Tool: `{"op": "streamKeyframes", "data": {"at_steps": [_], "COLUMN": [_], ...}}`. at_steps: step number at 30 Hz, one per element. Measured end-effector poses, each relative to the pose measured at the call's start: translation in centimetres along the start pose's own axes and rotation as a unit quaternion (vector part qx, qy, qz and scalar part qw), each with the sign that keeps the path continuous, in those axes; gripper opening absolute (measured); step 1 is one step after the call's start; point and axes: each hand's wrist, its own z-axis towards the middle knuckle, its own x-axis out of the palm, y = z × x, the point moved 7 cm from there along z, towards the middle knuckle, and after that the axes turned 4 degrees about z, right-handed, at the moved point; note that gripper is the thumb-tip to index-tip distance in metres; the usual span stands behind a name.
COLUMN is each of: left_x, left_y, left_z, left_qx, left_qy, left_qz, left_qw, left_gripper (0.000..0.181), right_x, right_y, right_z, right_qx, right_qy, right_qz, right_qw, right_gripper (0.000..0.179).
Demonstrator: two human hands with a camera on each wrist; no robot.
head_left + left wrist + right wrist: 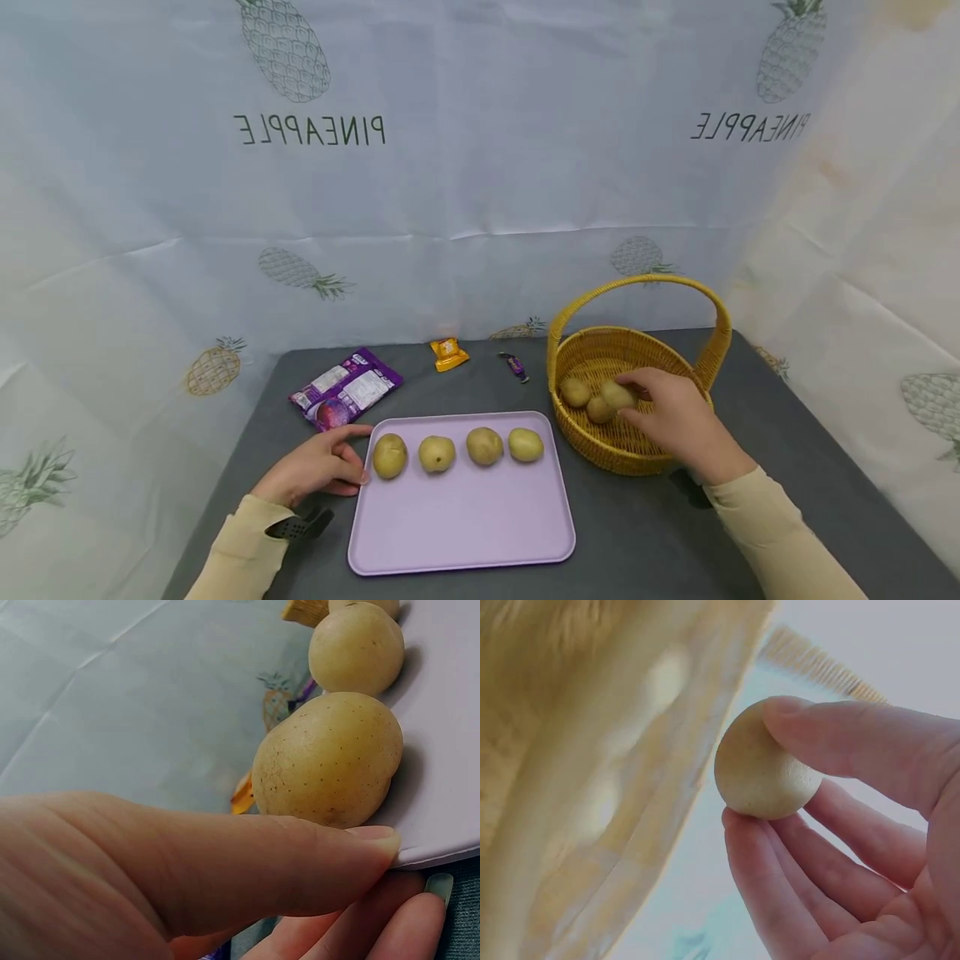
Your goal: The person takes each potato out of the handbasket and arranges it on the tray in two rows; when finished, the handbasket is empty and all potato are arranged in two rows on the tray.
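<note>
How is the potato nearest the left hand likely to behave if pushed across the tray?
The potato would probably roll unevenly, as it looks rounded but slightly oblong. It may slide a little too, since the tray looks smooth. It will likely stay firm, because its skin looks taut.

Left cream-sleeved arm (238, 546): slants in from the near left, elbow out of shot
Left hand (322, 464): bare, knuckles up, thumb (300, 855) facing the fingers (409, 930), kind of a light pinch
Right cream-sleeved arm (783, 533): slants in from the near right
Right hand (681, 422): bare, sits farther out than the left, thumb (832, 735) opposite curved fingers (769, 889), pretty clear fingertip pinch tbh
</note>
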Motion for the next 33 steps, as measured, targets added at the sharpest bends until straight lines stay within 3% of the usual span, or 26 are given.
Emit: {"op": "streamKeyframes", "data": {"at_steps": [5,10,19,25,33], "left_x": [-0.1,0.0,-0.1,-0.1,-0.3], "left_y": [-0.2,-0.2,0.0,-0.2,0.1], "left_z": [0.0,0.0,-0.1,0.1,-0.1], "left_qx": [0.004,0.005,0.008,0.007,0.005], "left_qy": [-0.002,-0.009,-0.021,-0.023,-0.027], "left_qz": [0.001,0.000,-0.005,-0.006,-0.009], "left_qw": [1.0000,0.9999,0.9997,0.9997,0.9996], "left_gripper": [0.086,0.085,0.083,0.081,0.079], "right_x": [3.1,7.6,16.0,19.7,21.7], "right_y": [5.4,10.4,19.0,22.3,24.1], "right_z": [0.2,0.3,0.7,0.8,0.4], "right_qx": [-0.034,-0.065,-0.146,-0.173,-0.191], "right_qy": [-0.001,0.017,0.094,0.132,0.141], "right_qz": [0.044,0.093,0.104,0.096,0.092], "right_qw": [0.9985,0.9934,0.9794,0.9712,0.9670], "right_gripper": [0.042,0.044,0.039,0.038,0.037]}}
